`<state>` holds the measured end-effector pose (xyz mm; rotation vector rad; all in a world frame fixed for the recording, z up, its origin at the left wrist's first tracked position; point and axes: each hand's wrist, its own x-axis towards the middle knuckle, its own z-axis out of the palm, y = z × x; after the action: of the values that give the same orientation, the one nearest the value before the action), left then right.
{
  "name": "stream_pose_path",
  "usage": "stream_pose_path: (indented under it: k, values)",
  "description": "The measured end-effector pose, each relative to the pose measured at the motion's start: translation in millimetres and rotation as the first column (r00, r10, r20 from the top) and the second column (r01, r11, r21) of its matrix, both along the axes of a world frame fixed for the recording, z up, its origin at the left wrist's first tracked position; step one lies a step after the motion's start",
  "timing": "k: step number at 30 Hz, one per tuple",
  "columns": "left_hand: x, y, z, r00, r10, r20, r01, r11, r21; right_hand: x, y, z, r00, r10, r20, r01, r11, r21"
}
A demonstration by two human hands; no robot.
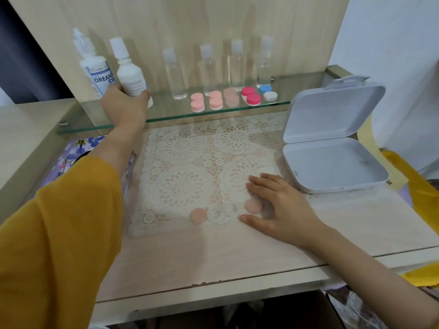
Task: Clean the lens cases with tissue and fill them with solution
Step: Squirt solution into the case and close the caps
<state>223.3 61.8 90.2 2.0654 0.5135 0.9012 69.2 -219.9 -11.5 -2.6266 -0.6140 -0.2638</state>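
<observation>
On the glass shelf (pixel 166 111), the left hand (pixel 123 104) grips a white bottle (pixel 129 74). On the mat (pixel 187 160) below, the right hand (pixel 273 205) rests, fingers spread, beside an uncapped clear case (pixel 222 211) and its pink caps (pixel 198 216). Filling looks about to begin; the other cases (pixel 215 102) stand capped on the shelf, seemingly still to do.

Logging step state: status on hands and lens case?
Left hand grips white solution bottle at glass shelf. Right hand open on lace mat. Clear lens case beside it, caps off. Nothing blocking.
</observation>
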Motion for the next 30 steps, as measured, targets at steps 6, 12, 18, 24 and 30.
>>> stream_pose_path:
  k: [6, 12, 18, 24, 30]
  values:
    - [-16, -7, 5, 1.0, -0.004, -0.02, 0.005, 1.0, 0.025, 1, 0, 0, 1.0, -0.004, 0.005, 0.004, 1.0, 0.011]
    - [-63, -27, 10, 0.984, -0.178, 0.032, 0.179, 0.983, -0.035, 1, 1, 1, 1.0, -0.009, -0.003, 0.009, 1.0, 0.011]
    - [-127, -52, -9, 0.915, -0.381, -0.134, 0.381, 0.924, -0.025, 0, 0, 1, 1.0, -0.016, -0.02, 0.017, 1.0, 0.01]
    - [-152, -59, -47, 0.868, -0.45, -0.211, 0.445, 0.893, -0.071, -2, 1, 3, 0.999, -0.02, -0.028, 0.02, 0.999, 0.025]
    - [-163, -67, -66, 0.842, -0.493, -0.219, 0.49, 0.869, -0.072, -3, 1, 6, 0.998, -0.02, -0.061, 0.022, 0.999, 0.03]
